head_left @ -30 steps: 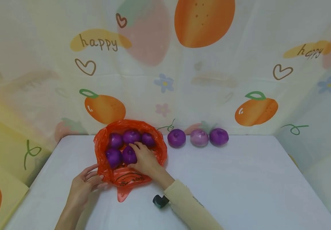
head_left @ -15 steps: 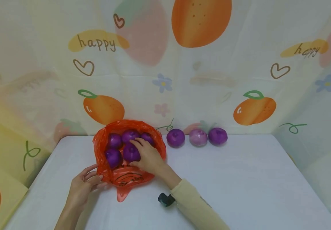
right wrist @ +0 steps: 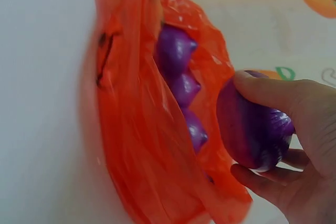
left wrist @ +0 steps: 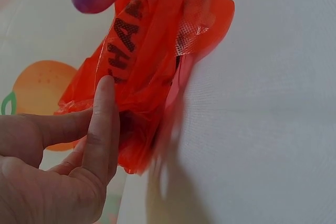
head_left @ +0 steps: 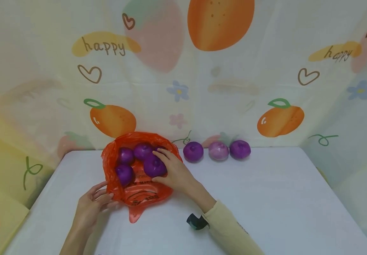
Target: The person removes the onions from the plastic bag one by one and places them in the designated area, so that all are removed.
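My right hand (head_left: 176,172) grips a purple onion (head_left: 154,166) between thumb and fingers, over the right part of the red plastic bag's mouth. In the right wrist view, that onion (right wrist: 252,124) is outside the pile, raised beside the bag's rim. The red plastic bag (head_left: 145,197) gapes toward me, with several purple onions (head_left: 124,175) inside; one at the right is partly covered by my fingers. At the bag's left side my left hand (head_left: 89,207) touches the plastic with extended, relaxed fingers. The left wrist view shows these fingers (left wrist: 97,135) against the bag (left wrist: 142,61).
A row of 3 onions stands along the table's back edge, right of the bag: a dark one (head_left: 193,152), a paler one (head_left: 218,151) and another dark one (head_left: 240,149). Behind the white table (head_left: 272,198) hangs a fruit-printed cloth (head_left: 228,117). A dark wrist strap (head_left: 197,222) shows near my right sleeve.
My right hand has drawn the gripped onion up and to the right, away from the others in the bag. The left hand has stayed at the bag's left side.
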Demonstrator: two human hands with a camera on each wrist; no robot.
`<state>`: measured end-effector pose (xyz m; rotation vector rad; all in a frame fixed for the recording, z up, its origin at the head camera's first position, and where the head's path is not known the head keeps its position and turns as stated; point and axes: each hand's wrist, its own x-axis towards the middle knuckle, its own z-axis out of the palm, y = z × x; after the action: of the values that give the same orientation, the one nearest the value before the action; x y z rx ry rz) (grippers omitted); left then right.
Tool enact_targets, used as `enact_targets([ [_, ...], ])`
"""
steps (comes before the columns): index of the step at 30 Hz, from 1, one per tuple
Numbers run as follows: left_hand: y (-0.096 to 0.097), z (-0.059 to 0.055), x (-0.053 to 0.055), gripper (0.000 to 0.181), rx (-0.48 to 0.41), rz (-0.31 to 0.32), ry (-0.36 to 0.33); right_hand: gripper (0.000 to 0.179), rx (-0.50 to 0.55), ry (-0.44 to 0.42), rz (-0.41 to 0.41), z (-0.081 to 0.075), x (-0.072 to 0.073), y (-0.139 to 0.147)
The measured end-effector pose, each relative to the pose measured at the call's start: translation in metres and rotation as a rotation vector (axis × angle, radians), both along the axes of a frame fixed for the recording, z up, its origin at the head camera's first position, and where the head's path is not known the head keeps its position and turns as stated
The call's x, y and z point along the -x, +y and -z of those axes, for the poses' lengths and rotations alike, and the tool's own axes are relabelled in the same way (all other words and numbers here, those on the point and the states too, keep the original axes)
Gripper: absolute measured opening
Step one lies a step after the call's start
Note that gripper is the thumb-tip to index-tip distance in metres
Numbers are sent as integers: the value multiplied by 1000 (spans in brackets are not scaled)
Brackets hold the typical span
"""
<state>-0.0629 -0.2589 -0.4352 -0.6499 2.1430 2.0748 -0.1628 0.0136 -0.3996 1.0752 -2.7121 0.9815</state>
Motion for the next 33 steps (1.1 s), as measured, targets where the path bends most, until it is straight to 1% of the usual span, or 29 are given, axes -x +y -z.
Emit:
enact_targets([
  [3,0,0,0,63,1,-1,-8,82,22,10,12,-1,2,11],
  [6,-1,-1,0,63,-4,-1,-6,82,57,-7,41,-4,5,22],
  [10,-1,-1,1,63,-14,-4,2,82,155,-23,74,-10,7,34],
  [13,0,0,1,63,-15,-7,-4,81,201,-19,92,-16,9,42],
  [18,2,-1,1,64,2,-10,-23,80,199,-26,134,-18,14,59],
  [23,2,0,1,63,4,-11,-23,80,216,-26,158,-17,19,79],
  [30,0,0,1,63,0,-16,-31,79,153,-5,217,-21,24,105],
  [33,0,-1,2,64,-1,-18,-40,80,147,9,241,-23,26,116],
])
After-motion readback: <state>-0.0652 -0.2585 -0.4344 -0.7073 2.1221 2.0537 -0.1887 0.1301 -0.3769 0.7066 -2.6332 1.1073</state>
